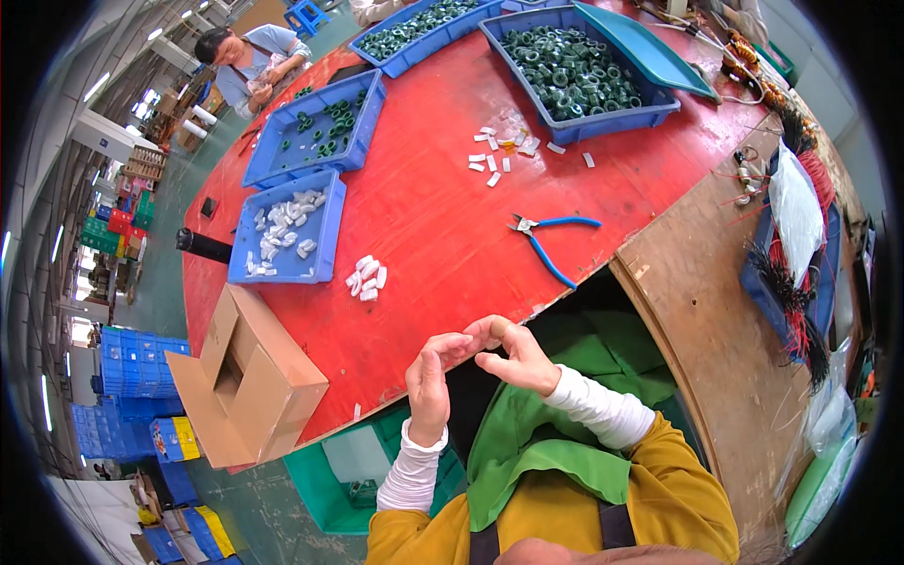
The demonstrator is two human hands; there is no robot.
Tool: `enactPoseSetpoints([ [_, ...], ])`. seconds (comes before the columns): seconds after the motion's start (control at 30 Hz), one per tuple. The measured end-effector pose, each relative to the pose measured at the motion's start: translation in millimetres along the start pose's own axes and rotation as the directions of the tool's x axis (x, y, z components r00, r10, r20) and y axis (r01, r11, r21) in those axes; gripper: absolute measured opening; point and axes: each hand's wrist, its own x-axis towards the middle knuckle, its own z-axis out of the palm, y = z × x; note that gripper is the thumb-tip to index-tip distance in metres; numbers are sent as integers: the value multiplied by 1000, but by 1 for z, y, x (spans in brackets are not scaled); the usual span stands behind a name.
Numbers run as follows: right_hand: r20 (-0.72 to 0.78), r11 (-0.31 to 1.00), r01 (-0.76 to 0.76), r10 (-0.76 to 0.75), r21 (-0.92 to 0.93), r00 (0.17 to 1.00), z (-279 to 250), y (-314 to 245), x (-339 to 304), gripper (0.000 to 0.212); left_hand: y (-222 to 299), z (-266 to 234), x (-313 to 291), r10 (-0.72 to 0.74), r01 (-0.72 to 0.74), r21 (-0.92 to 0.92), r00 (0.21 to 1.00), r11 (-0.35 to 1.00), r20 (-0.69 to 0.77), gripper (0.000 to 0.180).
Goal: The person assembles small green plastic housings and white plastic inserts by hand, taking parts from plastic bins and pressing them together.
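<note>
My left hand (429, 388) and my right hand (516, 358) are raised in front of me, close to the table's near edge. Their fingertips meet or overlap, and the fingers curve loosely. Both thumbs stand apart from the fingers, and I see nothing held between them. Blue-handled cutting pliers (551, 235) lie with spread handles on the red table (443, 188), beyond my right hand. A small pile of white plastic pieces (367, 278) rests past my left hand. More small white pieces (499, 151) are scattered farther off, near the big blue tray.
Blue trays hold green rings (570, 75) and white pieces (282, 226). An opened cardboard box (273, 386) sits at the table's left edge, above a green crate (325, 499). Wires (800, 254) lie on the wooden board (697, 292) at right. Another person (250, 61) works far left.
</note>
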Motion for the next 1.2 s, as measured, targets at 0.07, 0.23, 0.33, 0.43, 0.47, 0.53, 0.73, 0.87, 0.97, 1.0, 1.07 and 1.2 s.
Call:
enactPoseSetpoints([
  [0.07, 5, 997, -3, 3, 73, 1000, 0, 8, 4, 30, -2, 0, 4, 12, -12, -23, 1000, 1000, -2, 49],
  [0.23, -30, 945, -93, 108, 313, 994, 6, 8, 10, 22, -10, -9, 10, 105, -102, 140, 994, 985, -18, 53],
  [0.33, -97, 963, -93, 121, 255, 988, 4, 18, 14, 17, -11, -7, 16, 184, -179, 328, 983, 928, 14, 51],
  [0.43, -128, 976, -116, 141, 184, 982, 2, 18, 16, 15, -17, -7, 22, 308, -310, 437, 948, 845, 77, 45],
  [0.47, -145, 978, -102, 129, 179, 981, 1, 20, 17, 13, -15, -7, 24, 329, -324, 490, 941, 809, 78, 43],
  [0.53, -142, 975, -141, 167, 173, 976, -1, 12, 20, 10, -8, -7, 29, 385, -366, 635, 916, 680, 115, 42],
  [0.73, -210, 969, -207, 231, 132, 950, -10, 12, 36, 11, -12, -42, 79, 495, -494, 811, 814, 313, 305, 39],
  [0.87, -283, 994, -79, 55, -74, 957, -17, 30, 40, 16, 2, -64, 129, 496, -506, 795, 812, 335, 308, 28],
  [0.97, -275, 989, -124, 99, -74, 956, -19, 24, 40, 18, 8, -86, 197, 543, -498, 814, 790, 300, 284, 23],
  [1.0, -281, 986, -149, 123, -74, 952, -20, 22, 39, 18, 7, -100, 229, 563, -500, 788, 789, 360, 244, 21],
  [1.07, -278, 984, -168, 146, -57, 949, -22, 25, 36, 19, 11, -139, 293, 580, -423, 809, 804, 409, 128, 22],
  [1.2, -264, 980, -198, 188, -10, 946, -26, 30, 29, 19, -6, -218, 399, 399, -107, 868, 910, 484, -111, 36],
])
